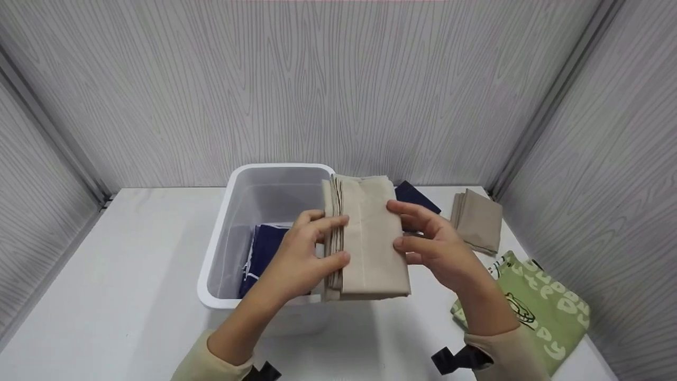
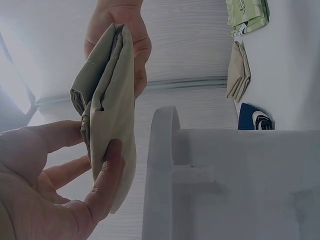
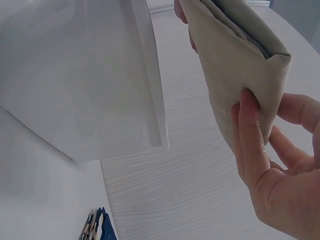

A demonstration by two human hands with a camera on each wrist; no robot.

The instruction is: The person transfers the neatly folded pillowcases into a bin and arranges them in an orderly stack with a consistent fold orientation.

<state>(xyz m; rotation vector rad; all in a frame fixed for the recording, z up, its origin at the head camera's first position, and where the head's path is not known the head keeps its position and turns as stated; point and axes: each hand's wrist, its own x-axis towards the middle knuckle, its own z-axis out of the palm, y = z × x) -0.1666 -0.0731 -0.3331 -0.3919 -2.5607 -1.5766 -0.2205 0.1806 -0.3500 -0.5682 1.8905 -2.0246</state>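
Observation:
A folded beige cloth (image 1: 373, 238) is held up between both hands, over the right side of a white plastic bin (image 1: 214, 264). My left hand (image 1: 301, 254) pinches its layered left edge, thumb and fingers on either face. At the opposite edge my right hand (image 1: 439, 243) grips it the same way. The left wrist view shows the cloth (image 2: 117, 115) edge-on, its layers stacked in a thick bundle. Inside the bin lies a folded navy cloth (image 1: 264, 251) with white lines, partly hidden by my left hand.
On the white table (image 1: 158, 238), a navy folded item (image 1: 415, 196) sits behind my right hand. A taupe folded cloth (image 1: 480, 219) lies right of it. Nearer is a green printed cloth (image 1: 555, 312), partly under my right forearm in view. Wood-grain panels (image 1: 317, 79) enclose the table.

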